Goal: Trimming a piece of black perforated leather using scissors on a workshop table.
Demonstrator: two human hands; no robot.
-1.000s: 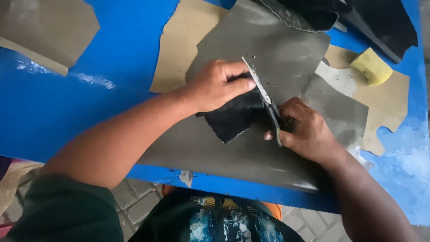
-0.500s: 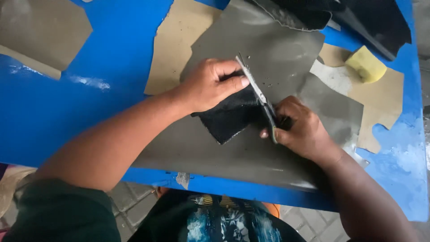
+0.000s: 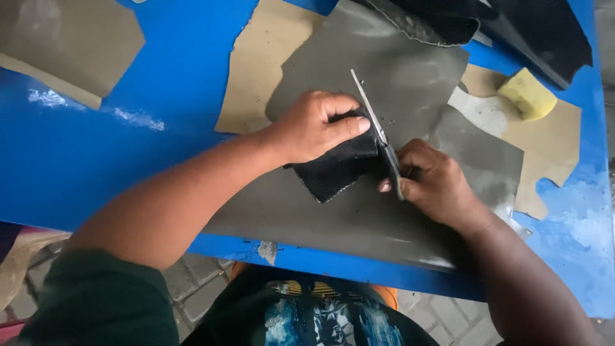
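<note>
My left hand (image 3: 317,126) presses down on a black textured piece of material (image 3: 337,170) that lies on a large grey-olive sheet (image 3: 397,77). My right hand (image 3: 434,181) grips the handles of a pair of scissors (image 3: 377,133). Their blades point away from me along the right edge of the black piece, right beside my left thumb. The sheet covers much of the blue table (image 3: 179,70) in front of me.
A yellow sponge (image 3: 527,93) sits on tan cardboard-like pieces (image 3: 551,147) at the right. Another tan piece (image 3: 256,70) lies under the grey sheet's left side. Dark black material (image 3: 532,29) is piled at the far right, and an olive sheet (image 3: 70,45) at the far left.
Both hands and the scissors hold the same positions on the black piece; only the camera view has shifted slightly.
</note>
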